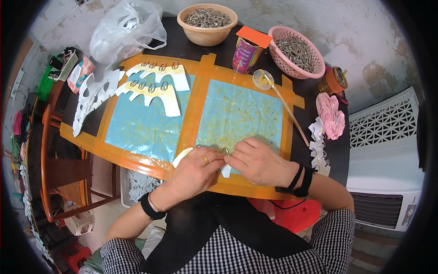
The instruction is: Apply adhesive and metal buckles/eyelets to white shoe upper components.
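Note:
At the near edge of the table, my left hand [194, 169] pinches a white cut-out piece [226, 171], most of which the hands cover. My right hand [258, 160] meets it with closed fingertips on the same piece. Between the fingertips stands an oval metal ring [224, 151]; which fingers grip it I cannot tell. Farther left, two more white cut-out pieces [172, 106] with yellowish smears lie on a blue sheet [137, 132], each carrying several metal rings [164, 86]. Under and beyond my hands is a second blue sheet [242, 109], spotted with yellow.
Along the back stand a peach bowl [207, 35] and a pink basket [273, 36], both full of metal rings, with a purple cup [244, 57] between them. A stick [292, 114] rests on a small round lid [263, 80]. White cut-outs [93, 96] lie left, crumpled pink material [329, 114] right.

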Demonstrator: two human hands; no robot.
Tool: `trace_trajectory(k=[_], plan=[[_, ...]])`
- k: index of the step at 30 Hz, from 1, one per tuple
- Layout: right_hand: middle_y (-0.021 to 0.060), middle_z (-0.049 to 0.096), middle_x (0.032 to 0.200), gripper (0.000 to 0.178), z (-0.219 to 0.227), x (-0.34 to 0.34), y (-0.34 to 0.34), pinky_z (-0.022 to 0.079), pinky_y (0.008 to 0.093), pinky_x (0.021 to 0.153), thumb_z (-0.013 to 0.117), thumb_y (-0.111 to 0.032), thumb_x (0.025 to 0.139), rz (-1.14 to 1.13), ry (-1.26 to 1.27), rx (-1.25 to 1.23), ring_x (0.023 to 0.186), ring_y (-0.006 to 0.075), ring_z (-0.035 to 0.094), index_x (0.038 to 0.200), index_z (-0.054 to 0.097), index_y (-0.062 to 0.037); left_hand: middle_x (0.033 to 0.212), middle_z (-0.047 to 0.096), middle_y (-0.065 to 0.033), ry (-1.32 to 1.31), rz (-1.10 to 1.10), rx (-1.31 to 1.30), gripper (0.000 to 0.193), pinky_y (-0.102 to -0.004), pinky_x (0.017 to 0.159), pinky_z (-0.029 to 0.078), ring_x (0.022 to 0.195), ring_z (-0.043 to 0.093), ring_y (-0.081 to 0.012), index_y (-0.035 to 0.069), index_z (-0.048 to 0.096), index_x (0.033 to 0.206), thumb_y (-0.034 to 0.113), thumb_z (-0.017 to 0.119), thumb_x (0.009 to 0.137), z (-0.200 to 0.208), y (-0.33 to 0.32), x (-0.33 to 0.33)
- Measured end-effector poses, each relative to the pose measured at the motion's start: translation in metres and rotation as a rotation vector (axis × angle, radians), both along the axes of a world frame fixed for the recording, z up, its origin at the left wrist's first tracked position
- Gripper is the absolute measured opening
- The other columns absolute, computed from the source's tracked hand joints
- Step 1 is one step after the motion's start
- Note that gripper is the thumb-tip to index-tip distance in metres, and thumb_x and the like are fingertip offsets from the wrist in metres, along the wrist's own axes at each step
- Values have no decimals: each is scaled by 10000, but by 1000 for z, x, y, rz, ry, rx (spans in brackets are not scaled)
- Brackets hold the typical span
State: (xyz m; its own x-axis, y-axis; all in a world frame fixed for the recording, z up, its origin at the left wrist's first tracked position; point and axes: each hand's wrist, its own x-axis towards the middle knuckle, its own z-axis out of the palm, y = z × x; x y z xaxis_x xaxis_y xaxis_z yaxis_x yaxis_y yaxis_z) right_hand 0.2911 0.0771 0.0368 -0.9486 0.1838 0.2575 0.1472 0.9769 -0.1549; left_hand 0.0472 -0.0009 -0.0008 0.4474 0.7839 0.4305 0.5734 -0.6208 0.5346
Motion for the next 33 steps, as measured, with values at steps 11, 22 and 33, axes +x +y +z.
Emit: trace_trajectory(k=[11,22,33], plan=[[64,667,1070,425,-9,12,-25,480,366,980,664,-108,863,-199,65,-28,1062,221,629,1262,688,37,1128,639,-109,21,-68,-267,271,-458,788,596,924,708,-360,71,730,1128,10,768,866,27,30,-6],[44,634,1043,366,-11,12,-27,451,361,975,674,-97,847,-203,17,1,1081,216,580,1193,728,11,1011,682,-110,403,-149,-343,99,-452,800,586,966,724,-344,108,783,990,151,779,900,42,62,9],[57,674,1016,252,-11,11,-33,439,435,1073,672,-92,853,-280,97,-89,1113,239,611,1077,746,-4,1130,644,-81,531,-13,-179,255,-420,794,591,1059,657,-305,103,700,1059,128,812,832,45,31,20]])
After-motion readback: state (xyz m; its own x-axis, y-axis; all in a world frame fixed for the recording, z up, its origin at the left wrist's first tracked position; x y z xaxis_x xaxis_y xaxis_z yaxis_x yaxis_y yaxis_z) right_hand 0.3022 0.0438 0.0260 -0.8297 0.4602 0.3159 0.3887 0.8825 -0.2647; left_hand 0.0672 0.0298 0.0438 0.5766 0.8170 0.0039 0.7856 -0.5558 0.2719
